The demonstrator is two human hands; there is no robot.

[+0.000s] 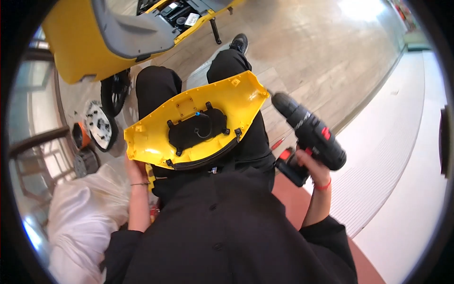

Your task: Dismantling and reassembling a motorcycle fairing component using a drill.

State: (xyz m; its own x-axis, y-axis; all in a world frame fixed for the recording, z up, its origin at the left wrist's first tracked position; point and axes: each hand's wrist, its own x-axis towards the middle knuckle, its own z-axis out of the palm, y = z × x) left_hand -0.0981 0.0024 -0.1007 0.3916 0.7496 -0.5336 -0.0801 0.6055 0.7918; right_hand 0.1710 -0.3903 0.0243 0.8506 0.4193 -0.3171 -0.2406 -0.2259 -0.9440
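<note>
— Where the view is read from the left, what is found first?

— A yellow scooter body is located at the upper left, and a white plastic bag is placed below it, nearer to the wearer. To the right of the bag, the left hand is positioned at the left end of the yellow panel. Its fingers are hidden by the panel; whether the edge is gripped or only supported cannot be told.

— How is the panel oriented?

— It is located over the thighs, with the hollow inner face turned up. The long axis is slanted: the left end is set nearer to the body, the right end farther out. A black oval unit is mounted near the middle, with a short blue-tipped cable lying over it. A curved black strip is fitted along the near edge.

— Which hand is nearer to the right end?

— The right hand. A black cordless drill is held in it, with the fingers wrapped around the handle. A slender red tool is seen between the panel and the drill's battery.

— Which relation is judged decisive?

— The drill's long axis is set roughly crosswise to the panel's. Its nose is pointed away from the body and leftward, and is located just beside the panel's right tip. Contact cannot be confirmed from this view.
</note>
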